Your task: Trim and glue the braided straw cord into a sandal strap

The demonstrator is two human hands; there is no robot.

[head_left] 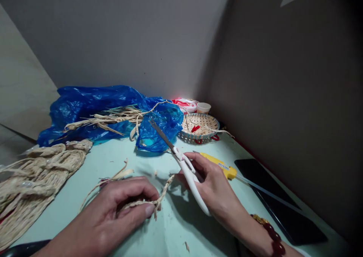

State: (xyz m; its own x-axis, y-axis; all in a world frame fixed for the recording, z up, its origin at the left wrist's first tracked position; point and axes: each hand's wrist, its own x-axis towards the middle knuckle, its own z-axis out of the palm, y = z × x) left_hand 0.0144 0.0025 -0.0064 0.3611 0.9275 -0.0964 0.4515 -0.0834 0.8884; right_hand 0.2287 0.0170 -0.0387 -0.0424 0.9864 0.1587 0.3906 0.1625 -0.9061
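Note:
My left hand (124, 207) is closed, pinching a thin braided straw cord (164, 192) between thumb and fingers. A short frayed end pokes out below the thumb. My right hand (208, 177) holds white-handled scissors (185, 170), their dark blades pointing up and to the left, away from the cord. The cord's upper end reaches the right fingertips; whether they grip it too is hard to tell. Loose straw strands (113, 178) lie just beyond the left hand.
Woven straw pieces (42, 177) lie at left. Behind are a blue plastic bag (93, 94) with dry straw (113, 119), a round basket (202, 122) and a small cup (203, 107). A yellow glue gun (219, 166) and a black flat device (283, 207) sit at right, near the wall.

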